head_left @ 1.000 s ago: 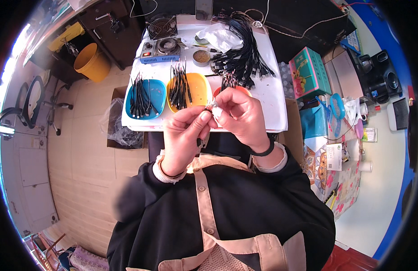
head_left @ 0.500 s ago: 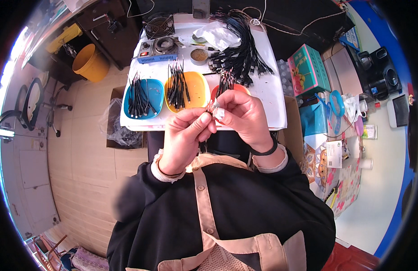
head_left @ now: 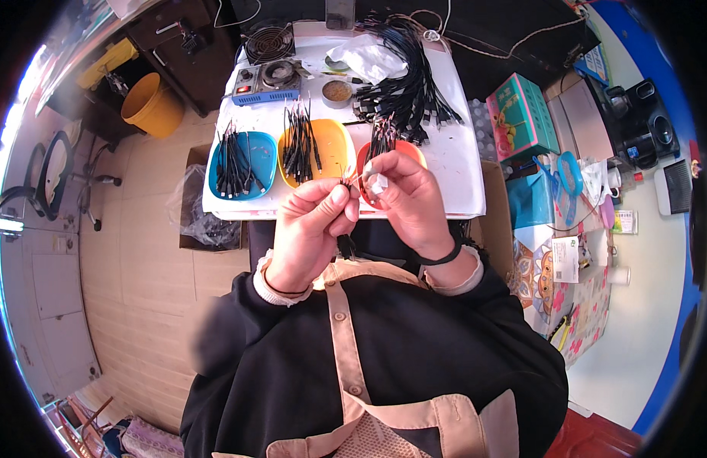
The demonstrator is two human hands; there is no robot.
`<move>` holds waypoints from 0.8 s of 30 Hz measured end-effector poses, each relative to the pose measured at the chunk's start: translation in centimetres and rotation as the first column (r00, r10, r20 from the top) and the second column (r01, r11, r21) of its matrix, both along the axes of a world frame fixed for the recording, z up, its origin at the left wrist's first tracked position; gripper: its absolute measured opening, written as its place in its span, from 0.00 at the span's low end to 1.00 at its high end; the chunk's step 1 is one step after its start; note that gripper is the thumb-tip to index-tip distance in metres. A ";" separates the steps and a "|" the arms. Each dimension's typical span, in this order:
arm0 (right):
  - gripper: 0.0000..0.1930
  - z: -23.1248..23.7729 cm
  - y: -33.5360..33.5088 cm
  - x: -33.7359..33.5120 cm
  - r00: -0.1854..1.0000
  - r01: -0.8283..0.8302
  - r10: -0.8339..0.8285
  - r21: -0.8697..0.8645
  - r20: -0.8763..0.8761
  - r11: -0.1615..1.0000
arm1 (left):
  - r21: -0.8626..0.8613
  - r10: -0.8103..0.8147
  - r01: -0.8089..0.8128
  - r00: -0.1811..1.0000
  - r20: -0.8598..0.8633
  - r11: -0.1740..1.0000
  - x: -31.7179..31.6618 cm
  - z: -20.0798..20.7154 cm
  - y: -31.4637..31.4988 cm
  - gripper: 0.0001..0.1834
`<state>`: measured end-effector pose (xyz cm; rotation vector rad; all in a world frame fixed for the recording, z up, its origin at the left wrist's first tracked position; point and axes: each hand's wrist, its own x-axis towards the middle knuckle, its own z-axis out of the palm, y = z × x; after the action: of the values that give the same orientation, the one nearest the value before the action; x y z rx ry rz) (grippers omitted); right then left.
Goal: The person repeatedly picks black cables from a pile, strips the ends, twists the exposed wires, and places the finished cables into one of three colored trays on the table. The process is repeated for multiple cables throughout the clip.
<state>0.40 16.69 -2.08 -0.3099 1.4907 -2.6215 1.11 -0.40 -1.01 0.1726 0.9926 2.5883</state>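
My left hand (head_left: 304,229) is closed around a bundle of thin black cables (head_left: 346,246). Their fine wire ends stick up above its thumb, and the rest hangs below the fist. Just to the right, thumb and forefinger of my right hand (head_left: 416,204) pinch at one of these wire ends. Something white is wrapped on or held at that hand's fingertips; I cannot tell which. Beyond the hands stand a blue bowl (head_left: 260,153), a yellow bowl (head_left: 334,141) and a red bowl (head_left: 413,150), each with short black cables in it. My right hand partly covers the red bowl.
On the white table (head_left: 464,187) stand a blue soldering station (head_left: 268,93), a small round tin (head_left: 336,93), a crumpled white bag (head_left: 372,59) and a large pile of black cables (head_left: 414,91). An open carton (head_left: 208,237) sits left of the table, and a green-pink box (head_left: 521,118) to the right.
My hands have drawn slightly apart at the fingertips, and a thin wire now shows between them. The left hand keeps its hold on the cables.
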 end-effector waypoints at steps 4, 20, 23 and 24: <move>0.11 1.7 0.5 -0.4 0.998 -0.052 0.057 0.129 -0.033 0.990 | -0.005 -0.007 0.007 1.000 -0.008 1.000 -0.1 -0.1 0.2 0.08; 0.11 3.6 0.9 -0.1 0.716 0.567 0.003 0.585 -0.698 0.580 | -0.179 0.040 -0.046 0.999 -0.037 0.983 -0.2 -0.7 0.3 0.07; 0.07 1.7 1.7 -0.5 0.937 0.243 -0.114 0.383 -0.330 0.891 | -0.116 -0.013 0.012 1.000 -0.007 0.993 -0.2 -0.7 0.2 0.08; 0.07 1.1 2.0 -0.6 0.944 0.204 -0.075 0.392 -0.320 0.897 | -0.137 -0.020 0.018 1.000 -0.011 0.990 -0.1 -0.7 0.2 0.08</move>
<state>-0.19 18.64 -0.96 -0.5897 2.2037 -2.3354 0.97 -0.20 -1.73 0.1620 1.1622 2.4942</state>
